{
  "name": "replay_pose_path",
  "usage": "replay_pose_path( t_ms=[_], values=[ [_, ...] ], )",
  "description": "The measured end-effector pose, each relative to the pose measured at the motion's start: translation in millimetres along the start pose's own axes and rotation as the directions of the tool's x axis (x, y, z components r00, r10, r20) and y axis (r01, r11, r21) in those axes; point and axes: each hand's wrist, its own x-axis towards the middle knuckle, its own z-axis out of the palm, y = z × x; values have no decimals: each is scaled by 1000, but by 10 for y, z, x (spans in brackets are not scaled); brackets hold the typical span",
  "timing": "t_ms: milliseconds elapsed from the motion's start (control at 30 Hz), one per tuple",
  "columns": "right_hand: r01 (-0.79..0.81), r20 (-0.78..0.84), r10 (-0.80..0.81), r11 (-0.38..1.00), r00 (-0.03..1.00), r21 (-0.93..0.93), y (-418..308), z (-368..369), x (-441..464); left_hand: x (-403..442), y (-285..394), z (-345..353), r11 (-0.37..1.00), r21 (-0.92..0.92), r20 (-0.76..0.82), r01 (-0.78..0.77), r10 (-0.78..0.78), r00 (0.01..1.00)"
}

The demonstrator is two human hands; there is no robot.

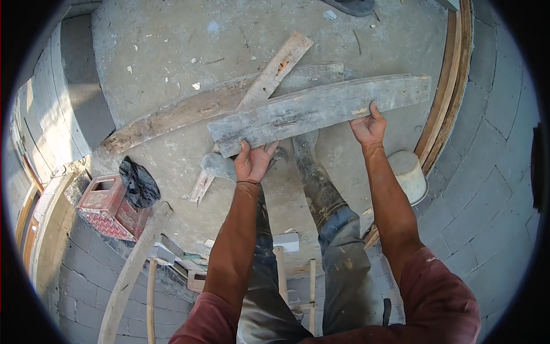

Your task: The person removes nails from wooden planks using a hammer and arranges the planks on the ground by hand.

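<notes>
A wide grey wooden board [321, 109] lies across both of my hands, tilted up to the right. My left hand [253, 161] grips its lower edge near the left end, thumb on top and the other fingers partly under it. My right hand [370, 127] holds the same edge farther right, thumb on the face, fingers hidden beneath. Beneath and behind the board, a long weathered plank [183, 109] rests on the floor. A narrower board [281, 66] crosses over that plank at a slant, and its lower part passes under the held board.
A red crate [109, 200] with a black plastic bag [138, 182] stands at the left. A whitish bucket [408, 175] sits right of my right forearm. Long timbers [450, 86] line the right block wall [487, 189]. Wooden poles [134, 275] lean at the lower left. My boots are below the board.
</notes>
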Motion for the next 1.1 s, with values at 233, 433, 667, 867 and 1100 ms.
replay_pose_path(
  t_ms=[233,433,667,867,1100],
  values=[
    [-272,-364,-455,256,813,-928,-106,141,446,485,-209,28,999,41,-165,31,-24,986],
    [456,482,225,-773,847,-441,330,1020,-106,369,-119,94,976,30,-251,215,-201,947],
    [346,331,324,-938,886,-7,434,789,246,-53,472,2,760,501,-580,414,-60,813],
    [269,347,276,-961,897,68,556,806,351,-192,1515,127,-434,878,162,204,668,726],
    [248,412,193,-965,890,-84,536,414,536,964,1834,-359,-984,178,621,-3,110,776]
  ],
)
